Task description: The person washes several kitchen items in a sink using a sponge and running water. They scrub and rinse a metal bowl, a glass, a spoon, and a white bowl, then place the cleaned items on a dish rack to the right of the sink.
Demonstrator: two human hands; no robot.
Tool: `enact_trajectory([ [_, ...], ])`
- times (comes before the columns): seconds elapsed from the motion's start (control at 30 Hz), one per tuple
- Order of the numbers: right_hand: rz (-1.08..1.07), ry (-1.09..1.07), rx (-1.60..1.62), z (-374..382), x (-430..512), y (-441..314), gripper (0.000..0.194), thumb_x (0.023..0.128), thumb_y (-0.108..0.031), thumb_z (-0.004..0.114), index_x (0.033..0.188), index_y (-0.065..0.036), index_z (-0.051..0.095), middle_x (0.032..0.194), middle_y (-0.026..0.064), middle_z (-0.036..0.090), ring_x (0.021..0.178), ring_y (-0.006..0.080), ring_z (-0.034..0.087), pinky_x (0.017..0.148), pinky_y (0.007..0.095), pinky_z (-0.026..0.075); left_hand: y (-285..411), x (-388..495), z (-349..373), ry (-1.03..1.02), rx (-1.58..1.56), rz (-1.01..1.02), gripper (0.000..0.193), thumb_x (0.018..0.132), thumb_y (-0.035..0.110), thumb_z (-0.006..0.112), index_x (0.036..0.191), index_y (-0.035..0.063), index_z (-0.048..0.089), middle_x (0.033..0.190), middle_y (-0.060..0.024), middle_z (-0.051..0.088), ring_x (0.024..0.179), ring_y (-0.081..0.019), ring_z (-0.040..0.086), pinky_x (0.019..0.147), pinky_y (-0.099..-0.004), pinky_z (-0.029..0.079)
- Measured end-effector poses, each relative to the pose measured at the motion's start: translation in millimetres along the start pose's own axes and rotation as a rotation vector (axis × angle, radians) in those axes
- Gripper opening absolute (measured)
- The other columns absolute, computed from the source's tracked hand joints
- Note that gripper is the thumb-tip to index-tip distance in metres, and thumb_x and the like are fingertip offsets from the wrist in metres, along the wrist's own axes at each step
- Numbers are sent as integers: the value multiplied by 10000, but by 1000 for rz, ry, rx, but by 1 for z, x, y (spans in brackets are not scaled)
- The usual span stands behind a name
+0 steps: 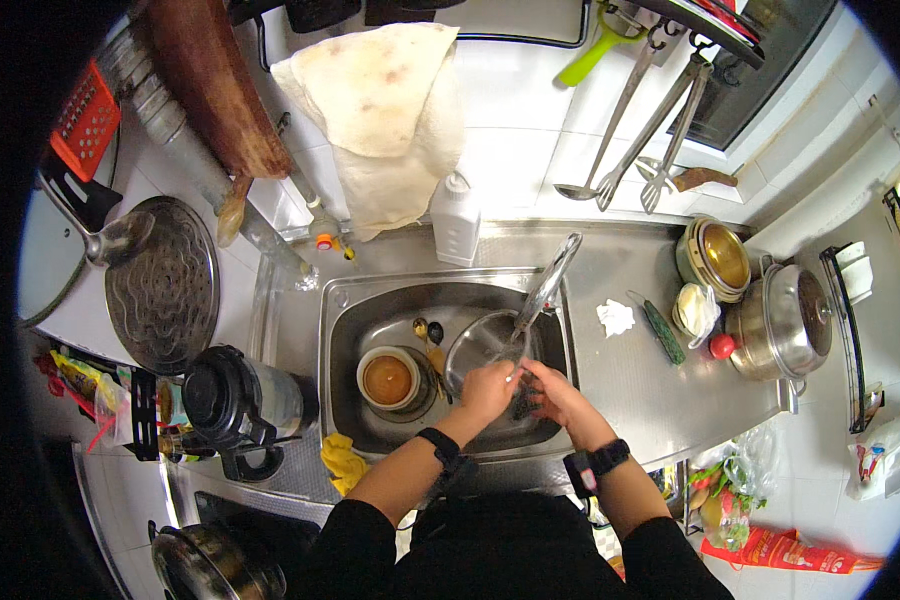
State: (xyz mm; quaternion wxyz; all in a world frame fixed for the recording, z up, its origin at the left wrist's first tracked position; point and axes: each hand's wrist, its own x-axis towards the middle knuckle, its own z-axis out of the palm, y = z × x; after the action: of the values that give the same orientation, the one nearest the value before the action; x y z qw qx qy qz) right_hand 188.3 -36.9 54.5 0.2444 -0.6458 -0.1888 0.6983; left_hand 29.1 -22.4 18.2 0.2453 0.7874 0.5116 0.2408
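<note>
Over the stainless steel sink (345,442), my left hand (489,391) has curled fingers around a small pale item too blurred to name. Beside it my right hand (555,394) has its fingers spread under the running faucet (551,281); whether it touches the item is unclear. A round metal basin (476,345) lies in the sink behind my hands. To its left, a bowl (388,379) holds brown liquid. Between them lie a gold spoon (420,327), a black spoon (435,332) and other utensils, partly hidden.
A cucumber (664,332), crumpled white tissue (616,317), red round item (721,346), stacked bowls (712,259) and metal pot (769,322) stand on the right counter. A yellow cloth (343,461) hangs at the sink's front edge. An electric kettle (244,405) stands left; a white bottle (457,221) stands behind.
</note>
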Motion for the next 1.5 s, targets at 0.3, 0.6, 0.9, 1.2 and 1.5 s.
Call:
enact_trajectory([
  [0.3,-200,48,145,-7,42,18,329,834,-13,552,1144,96,552,947,192,662,729,281,690,510,375,597,-5,-25,-53,88,61,170,374,838,262,685,1133,52,591,1144,-158,584,1060,-345,569,929,-467,431],
  [0.6,-242,-88,194,-4,35,5,326,887,-98,607,1183,19,535,996,115,665,832,221,678,664,350,596,-66,-29,-74,-42,-1261,-693,767,915,334,643,1506,73,231,1449,-145,384,1327,-282,383,1087,-403,318],
  [0.9,-810,85,343,36,37,-9,138,888,23,555,948,20,678,887,25,674,800,101,598,780,233,474,-72,-30,-59,191,-875,-402,783,974,471,504,1547,96,125,1528,-177,263,1393,-301,295,1130,-401,262],
  [1.2,-299,-473,655,75,71,-15,176,941,-104,488,1020,-38,632,921,72,672,767,188,625,747,279,521,-38,-35,-45,3,-855,-312,745,997,476,450,1547,94,125,1574,-174,183,1445,-303,196,1169,-397,179],
  [1.5,-90,-23,298,38,91,-6,390,992,-338,379,1022,-55,645,900,113,682,851,232,663,799,405,528,-46,-37,-55,150,-529,-150,722,949,316,574,1526,78,212,1448,-240,335,1311,-371,374,1101,-440,286],
])
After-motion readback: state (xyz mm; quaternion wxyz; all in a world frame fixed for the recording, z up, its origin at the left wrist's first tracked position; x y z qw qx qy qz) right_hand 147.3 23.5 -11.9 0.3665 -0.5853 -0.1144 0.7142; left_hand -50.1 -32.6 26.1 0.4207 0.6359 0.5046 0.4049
